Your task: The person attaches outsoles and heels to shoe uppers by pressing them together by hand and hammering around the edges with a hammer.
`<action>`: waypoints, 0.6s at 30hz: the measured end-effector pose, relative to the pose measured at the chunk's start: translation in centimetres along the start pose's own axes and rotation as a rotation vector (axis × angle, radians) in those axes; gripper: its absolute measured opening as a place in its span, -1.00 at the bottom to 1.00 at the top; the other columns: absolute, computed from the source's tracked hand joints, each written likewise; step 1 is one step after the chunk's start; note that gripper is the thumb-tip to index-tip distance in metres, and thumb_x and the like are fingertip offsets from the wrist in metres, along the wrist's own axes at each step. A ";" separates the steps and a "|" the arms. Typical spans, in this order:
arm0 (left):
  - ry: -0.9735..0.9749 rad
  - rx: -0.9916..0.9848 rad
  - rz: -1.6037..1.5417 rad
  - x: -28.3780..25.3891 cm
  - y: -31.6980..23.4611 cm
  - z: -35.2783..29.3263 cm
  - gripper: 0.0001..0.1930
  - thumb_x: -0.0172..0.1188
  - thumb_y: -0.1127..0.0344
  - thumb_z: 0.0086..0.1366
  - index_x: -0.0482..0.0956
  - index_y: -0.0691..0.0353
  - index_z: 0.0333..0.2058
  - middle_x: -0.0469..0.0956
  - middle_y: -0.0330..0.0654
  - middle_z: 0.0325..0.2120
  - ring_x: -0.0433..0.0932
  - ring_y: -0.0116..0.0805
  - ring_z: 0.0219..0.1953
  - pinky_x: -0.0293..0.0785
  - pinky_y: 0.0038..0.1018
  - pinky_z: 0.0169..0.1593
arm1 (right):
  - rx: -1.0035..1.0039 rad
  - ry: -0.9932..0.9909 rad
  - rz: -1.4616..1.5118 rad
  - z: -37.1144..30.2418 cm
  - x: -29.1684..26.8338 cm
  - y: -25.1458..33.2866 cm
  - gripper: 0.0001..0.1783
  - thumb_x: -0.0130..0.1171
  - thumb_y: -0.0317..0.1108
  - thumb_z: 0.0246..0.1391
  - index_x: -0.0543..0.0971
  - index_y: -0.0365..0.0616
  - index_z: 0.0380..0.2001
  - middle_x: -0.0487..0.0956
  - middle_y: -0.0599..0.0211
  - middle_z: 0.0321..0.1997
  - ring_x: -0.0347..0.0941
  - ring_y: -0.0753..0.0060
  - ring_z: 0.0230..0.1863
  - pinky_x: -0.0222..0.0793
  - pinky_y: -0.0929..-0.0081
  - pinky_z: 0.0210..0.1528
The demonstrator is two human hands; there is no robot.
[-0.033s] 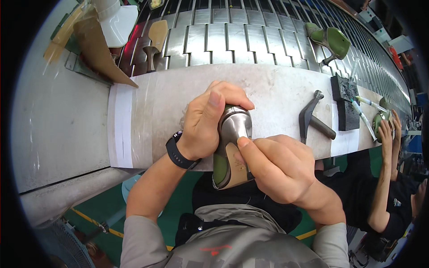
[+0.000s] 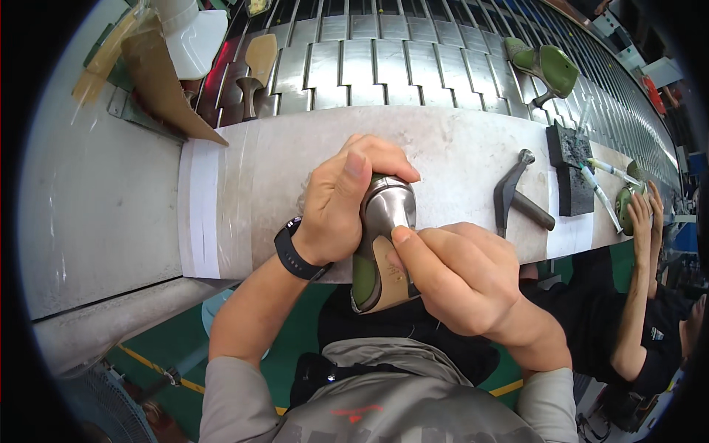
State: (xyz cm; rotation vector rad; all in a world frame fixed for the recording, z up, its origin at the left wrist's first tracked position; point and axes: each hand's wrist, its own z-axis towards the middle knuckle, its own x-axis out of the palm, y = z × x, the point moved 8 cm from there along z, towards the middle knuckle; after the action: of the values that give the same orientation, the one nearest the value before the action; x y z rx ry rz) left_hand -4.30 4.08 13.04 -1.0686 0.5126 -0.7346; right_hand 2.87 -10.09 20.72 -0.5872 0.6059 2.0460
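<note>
A heeled shoe (image 2: pixel 389 207) is held sole up over the workbench's near edge. It has a pewter-coloured heel, a tan sole and some green on its side. Around its far and left side wraps my left hand (image 2: pixel 332 203), with a dark watch on the wrist. My right hand (image 2: pixel 473 277) is closed, thumb and finger pressed to the shoe where the heel narrows by the sole. Whether those fingers pinch anything small there is hidden. To the right, a hammer (image 2: pixel 533 211) with a dark head rests on the bench.
Beyond the workbench (image 2: pixel 458 148) runs a slatted metal conveyor (image 2: pixel 354 63), bearing a tan-soled shoe (image 2: pixel 261 59) and a green heeled shoe (image 2: pixel 557 71). A black block (image 2: pixel 574 181) and syringes (image 2: pixel 602 198) lie at right, beside another person's hands (image 2: pixel 641 215) on a green shoe. Cardboard (image 2: pixel 159 74) stands at left.
My hands and the shoe hold the same position. At the right, the other person's hands and arm have shifted slightly.
</note>
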 end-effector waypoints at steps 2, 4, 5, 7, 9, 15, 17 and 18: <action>0.030 0.010 0.057 0.2 -0.2 0.0 -0.19 -0.45 -0.18 0.71 0.71 0.36 -0.19 0.63 0.03 -0.14 0.58 -0.19 -0.06 0.47 -0.30 0.09 | 0.001 -0.007 -0.006 -0.1 0.0 0.0 -0.61 0.40 -0.45 -0.16 0.72 -0.33 -0.17 0.59 0.29 -0.38 0.53 0.44 -0.53 0.47 0.53 -0.54; 0.028 -0.001 0.059 0.2 -0.2 0.1 -0.20 -0.43 -0.17 0.71 0.70 0.36 -0.20 0.63 0.03 -0.15 0.57 -0.18 -0.06 0.47 -0.29 0.08 | 0.008 -0.002 0.009 -0.1 0.0 -0.1 -0.59 0.40 -0.45 -0.21 0.72 -0.33 -0.18 0.58 0.31 -0.39 0.53 0.44 -0.51 0.47 0.53 -0.54; 0.030 0.000 0.059 0.2 -0.2 0.0 -0.20 -0.43 -0.17 0.71 0.70 0.36 -0.20 0.63 0.03 -0.15 0.57 -0.18 -0.06 0.47 -0.29 0.08 | 0.008 -0.004 0.008 -0.2 0.0 -0.1 -0.59 0.40 -0.45 -0.21 0.72 -0.33 -0.18 0.58 0.31 -0.39 0.53 0.44 -0.51 0.47 0.53 -0.54; 0.034 0.014 0.048 0.1 -0.3 0.0 -0.25 -0.37 -0.15 0.70 0.70 0.37 -0.18 0.64 0.05 -0.14 0.58 -0.16 -0.06 0.47 -0.28 0.08 | -0.008 -0.002 -0.011 0.0 0.1 -0.1 -0.58 0.40 -0.45 -0.23 0.71 -0.33 -0.18 0.57 0.32 -0.39 0.52 0.44 -0.51 0.47 0.52 -0.52; 0.017 0.024 0.000 0.1 -0.1 0.2 -0.38 -0.23 -0.05 0.68 0.71 0.35 -0.18 0.65 -0.05 -0.19 0.56 -0.24 -0.09 0.45 -0.33 0.07 | -0.026 0.001 -0.018 0.0 0.3 -0.5 -0.58 0.39 -0.45 -0.23 0.71 -0.33 -0.18 0.57 0.33 -0.39 0.51 0.44 -0.51 0.46 0.51 -0.52; 0.008 -0.168 -0.028 0.3 1.5 2.8 -0.71 0.17 0.19 0.55 0.69 0.34 -0.16 0.62 -0.33 -0.35 0.49 -0.61 -0.28 0.43 -0.60 -0.16 | -0.037 -0.013 -0.010 0.7 1.0 -3.9 -0.60 0.41 -0.48 -0.17 0.69 -0.33 -0.15 0.59 0.31 -0.42 0.54 0.32 -0.49 0.44 0.38 -0.47; 0.024 -0.169 -0.013 0.5 1.8 3.3 -0.68 0.13 0.15 0.58 0.70 0.31 -0.13 0.62 -0.37 -0.39 0.48 -0.67 -0.33 0.42 -0.66 -0.21 | -0.015 -0.030 0.014 0.5 1.1 -4.6 -0.57 0.46 -0.54 -0.20 0.69 -0.33 -0.14 0.63 0.29 -0.40 0.56 0.29 -0.48 0.45 0.34 -0.44; 0.015 -0.178 -0.020 0.4 2.1 3.5 -0.68 0.13 0.15 0.58 0.70 0.31 -0.13 0.62 -0.37 -0.39 0.48 -0.67 -0.33 0.42 -0.66 -0.21 | 0.010 -0.017 0.041 0.6 1.0 -4.9 -0.55 0.48 -0.57 -0.22 0.69 -0.33 -0.14 0.65 0.28 -0.39 0.57 0.28 -0.47 0.45 0.33 -0.43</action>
State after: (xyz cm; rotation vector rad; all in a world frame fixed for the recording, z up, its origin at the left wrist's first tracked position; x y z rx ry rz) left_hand -1.01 6.43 12.47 -1.2358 0.5896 -0.7246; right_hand 6.45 -6.69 19.64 -0.5554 0.6225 2.0831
